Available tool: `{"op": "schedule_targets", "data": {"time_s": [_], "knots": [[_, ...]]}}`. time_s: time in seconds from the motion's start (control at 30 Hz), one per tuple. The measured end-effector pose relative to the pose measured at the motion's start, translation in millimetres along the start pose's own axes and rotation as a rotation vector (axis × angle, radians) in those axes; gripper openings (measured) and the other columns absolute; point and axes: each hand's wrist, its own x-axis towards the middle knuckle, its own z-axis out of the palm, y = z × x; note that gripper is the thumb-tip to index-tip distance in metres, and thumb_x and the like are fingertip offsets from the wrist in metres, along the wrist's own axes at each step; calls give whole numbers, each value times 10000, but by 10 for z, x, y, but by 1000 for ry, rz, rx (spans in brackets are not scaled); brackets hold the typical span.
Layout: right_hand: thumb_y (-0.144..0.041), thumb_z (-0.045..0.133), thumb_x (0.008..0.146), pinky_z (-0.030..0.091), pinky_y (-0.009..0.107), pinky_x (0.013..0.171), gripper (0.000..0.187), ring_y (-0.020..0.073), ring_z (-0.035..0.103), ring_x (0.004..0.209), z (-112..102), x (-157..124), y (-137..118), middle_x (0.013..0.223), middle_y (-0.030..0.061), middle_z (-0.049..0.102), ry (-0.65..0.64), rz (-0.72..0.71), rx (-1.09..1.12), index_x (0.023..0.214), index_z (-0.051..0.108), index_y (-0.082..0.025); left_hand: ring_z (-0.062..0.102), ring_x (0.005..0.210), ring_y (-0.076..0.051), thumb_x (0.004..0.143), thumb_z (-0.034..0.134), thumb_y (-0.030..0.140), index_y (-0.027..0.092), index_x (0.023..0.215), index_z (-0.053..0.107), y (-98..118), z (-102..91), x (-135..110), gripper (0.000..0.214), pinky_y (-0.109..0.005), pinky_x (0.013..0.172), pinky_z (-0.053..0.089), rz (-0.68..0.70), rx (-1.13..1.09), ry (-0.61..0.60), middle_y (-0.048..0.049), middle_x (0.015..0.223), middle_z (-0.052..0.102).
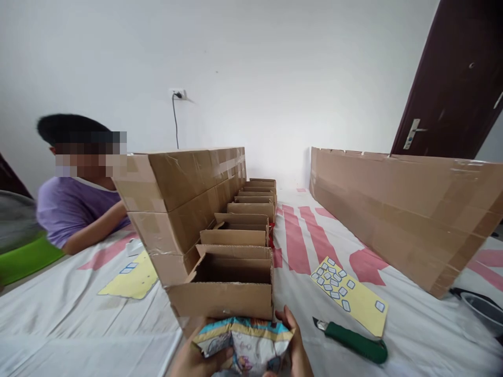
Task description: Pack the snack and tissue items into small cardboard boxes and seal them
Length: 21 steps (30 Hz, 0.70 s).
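At the bottom edge both my hands hold a colourful printed foil packet point(243, 345). My left hand point(192, 360) grips its left side, thumb on the front. My right hand point(297, 348) wraps its right side. The packet sits just in front of the nearest open cardboard box point(226, 301), first in a row of several open boxes point(251, 201) running away from me.
A tall cardboard wall point(184, 209) stands left of the box row, another long one point(401, 204) at right. A green-handled utility knife point(353, 343) and a yellow sticker sheet point(349, 296) lie right; a second yellow sheet point(131, 277) left. A person in purple point(74, 207) leans there.
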Motion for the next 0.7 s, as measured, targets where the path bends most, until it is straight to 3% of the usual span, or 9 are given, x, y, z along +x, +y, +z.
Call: {"op": "schedule_targets", "data": {"time_s": [0.1,0.27,0.43,0.57,0.7], "knots": [[-527,718,693,453,472,1011,1010,374,443,1295,5,-22,-21,1444,99,437,59,-2,-65,1492,129,-340,681,788,-290,523,810,373,223,814,696,36,75,102,347,-356,699,558,4,-3,-42,-30,806,744],[-382,584,821,382,468,1085,864,349,320,1378,-15,1,79,1501,111,348,148,-21,-219,1505,71,-260,680,797,-282,541,791,305,179,833,679,33,192,293,337,-353,714,549,8,49,-29,-49,815,743],[-278,522,832,335,482,1113,842,324,267,1406,-49,29,97,1563,96,215,124,-82,-283,1513,28,-230,682,873,-275,568,770,275,180,919,670,-56,238,534,377,-349,794,537,60,53,-28,-50,900,745],[-224,556,781,320,494,1121,847,313,249,1414,-54,10,62,1554,65,255,58,-107,-352,1514,132,-259,686,878,-290,556,763,313,177,912,676,-200,137,653,391,-376,813,542,29,51,32,-57,903,746],[-246,569,775,375,449,1092,751,310,309,1390,-38,-2,114,1524,88,328,17,-125,-341,1475,298,-241,692,826,-321,540,762,364,155,879,670,-331,-120,717,408,-420,757,557,-99,144,121,-76,824,736]]}}
